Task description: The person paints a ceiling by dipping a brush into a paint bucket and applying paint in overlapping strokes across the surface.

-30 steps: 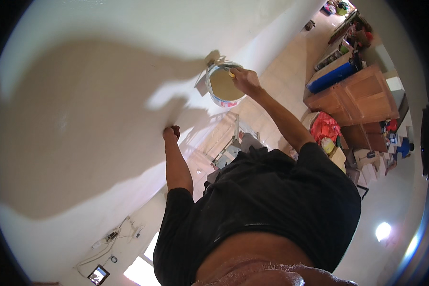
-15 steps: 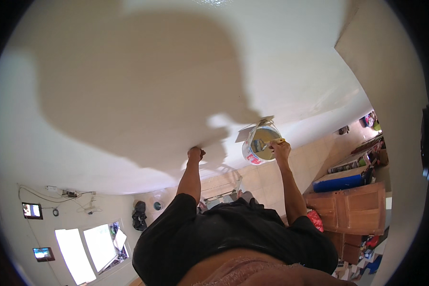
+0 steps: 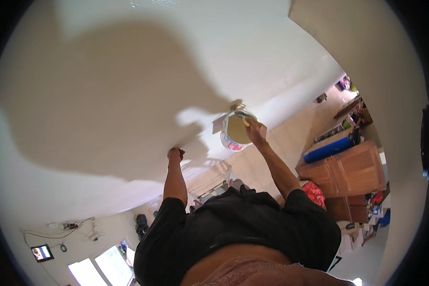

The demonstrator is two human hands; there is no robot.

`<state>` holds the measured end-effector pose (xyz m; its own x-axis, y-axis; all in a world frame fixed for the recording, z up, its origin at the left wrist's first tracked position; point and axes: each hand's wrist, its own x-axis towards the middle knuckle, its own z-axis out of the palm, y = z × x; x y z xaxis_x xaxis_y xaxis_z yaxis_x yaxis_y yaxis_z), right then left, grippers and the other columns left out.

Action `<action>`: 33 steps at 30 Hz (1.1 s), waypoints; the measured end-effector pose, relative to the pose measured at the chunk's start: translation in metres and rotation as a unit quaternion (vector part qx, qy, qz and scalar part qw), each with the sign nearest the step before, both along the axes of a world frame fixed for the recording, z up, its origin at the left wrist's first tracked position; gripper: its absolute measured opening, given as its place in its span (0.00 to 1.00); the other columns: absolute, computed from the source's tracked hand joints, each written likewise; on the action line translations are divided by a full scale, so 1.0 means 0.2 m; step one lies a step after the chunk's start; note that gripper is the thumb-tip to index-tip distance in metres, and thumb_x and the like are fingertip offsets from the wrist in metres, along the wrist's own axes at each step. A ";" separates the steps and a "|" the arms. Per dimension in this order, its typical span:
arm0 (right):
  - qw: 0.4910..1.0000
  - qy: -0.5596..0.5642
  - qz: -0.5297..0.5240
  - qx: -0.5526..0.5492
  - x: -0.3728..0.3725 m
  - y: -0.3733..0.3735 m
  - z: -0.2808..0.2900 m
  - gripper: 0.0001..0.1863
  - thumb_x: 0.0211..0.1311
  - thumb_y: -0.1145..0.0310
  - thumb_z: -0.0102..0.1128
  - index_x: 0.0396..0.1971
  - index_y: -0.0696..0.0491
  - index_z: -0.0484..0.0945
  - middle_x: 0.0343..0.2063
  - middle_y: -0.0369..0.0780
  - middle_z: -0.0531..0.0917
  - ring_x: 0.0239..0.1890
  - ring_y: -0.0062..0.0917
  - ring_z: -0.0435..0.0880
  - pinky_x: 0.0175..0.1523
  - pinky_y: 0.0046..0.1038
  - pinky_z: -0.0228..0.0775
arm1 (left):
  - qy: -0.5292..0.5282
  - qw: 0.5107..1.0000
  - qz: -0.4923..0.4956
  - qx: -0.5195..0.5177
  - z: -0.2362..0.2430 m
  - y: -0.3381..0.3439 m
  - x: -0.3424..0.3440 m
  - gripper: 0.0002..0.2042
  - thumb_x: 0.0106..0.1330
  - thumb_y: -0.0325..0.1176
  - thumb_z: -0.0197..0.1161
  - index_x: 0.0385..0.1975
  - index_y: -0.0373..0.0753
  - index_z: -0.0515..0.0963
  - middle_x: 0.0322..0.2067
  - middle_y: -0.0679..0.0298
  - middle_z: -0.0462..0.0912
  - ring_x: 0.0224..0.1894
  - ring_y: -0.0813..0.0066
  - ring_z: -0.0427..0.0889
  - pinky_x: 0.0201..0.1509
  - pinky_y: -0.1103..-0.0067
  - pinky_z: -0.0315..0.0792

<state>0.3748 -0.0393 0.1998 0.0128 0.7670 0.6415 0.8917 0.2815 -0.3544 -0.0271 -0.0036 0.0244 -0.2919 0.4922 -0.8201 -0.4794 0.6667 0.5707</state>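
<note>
My right hand (image 3: 256, 131) grips a paintbrush (image 3: 246, 122) by its yellowish handle, with the brush head against the wall-side rim of a bucket. That bucket (image 3: 232, 144) is white with red markings and holds beige liquid that looks like paint. Its wire handle rises toward the pale wall (image 3: 271, 90); what bears the bucket's weight is unclear. To the left, my left hand (image 3: 176, 153) is closed in a fist against the wall, and nothing shows in it. A large shadow of my head and arms covers much of the wall.
Part of a ladder (image 3: 214, 186) stands below, between my arms. Tiled floor (image 3: 283, 159) lies far down. At right are a wooden cabinet (image 3: 343, 169), a blue box (image 3: 326, 150) and a red bag (image 3: 313, 193). Cables (image 3: 64, 231) hang on the lower-left wall near a window (image 3: 112, 267).
The brush has gone from over the paint to the bucket's wall-side rim, with my right hand tilted along. The whole view has shifted and turned; my left fist stays on the wall.
</note>
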 end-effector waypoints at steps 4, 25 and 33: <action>0.973 0.136 -0.145 -0.113 -0.09 0.00 0.10 0.07 0.51 0.65 0.64 0.29 0.52 0.83 0.23 0.44 0.83 0.26 0.36 0.84 0.30 0.33 0.74 | -0.025 0.999 0.037 0.031 -0.10 -0.03 -0.07 0.13 0.68 0.34 0.46 0.22 0.39 0.72 0.15 0.59 0.75 0.13 0.68 0.76 0.09 0.77 0.61; 0.936 0.258 -0.060 -0.232 -0.02 0.04 0.10 0.07 0.52 0.67 0.66 0.31 0.50 0.85 0.25 0.43 0.85 0.25 0.29 0.85 0.31 0.28 0.77 | -0.030 0.998 -0.064 0.004 -0.02 -0.02 -0.10 0.12 0.67 0.34 0.42 0.27 0.40 0.73 0.18 0.61 0.80 0.17 0.71 0.79 0.12 0.80 0.60; 1.000 0.005 0.022 -0.020 0.01 -0.01 0.04 0.10 0.47 0.73 0.65 0.33 0.52 0.82 0.33 0.41 0.85 0.31 0.36 0.85 0.36 0.33 0.78 | -0.016 0.998 -0.060 0.006 0.08 -0.02 -0.01 0.12 0.67 0.33 0.43 0.23 0.41 0.72 0.15 0.62 0.77 0.15 0.72 0.78 0.11 0.82 0.59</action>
<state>0.3766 -0.0417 0.2083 -0.0160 0.7917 0.6107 0.8751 0.3065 -0.3744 -0.0291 -0.0084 0.0401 -0.2040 0.5319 -0.8219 -0.4139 0.7139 0.5648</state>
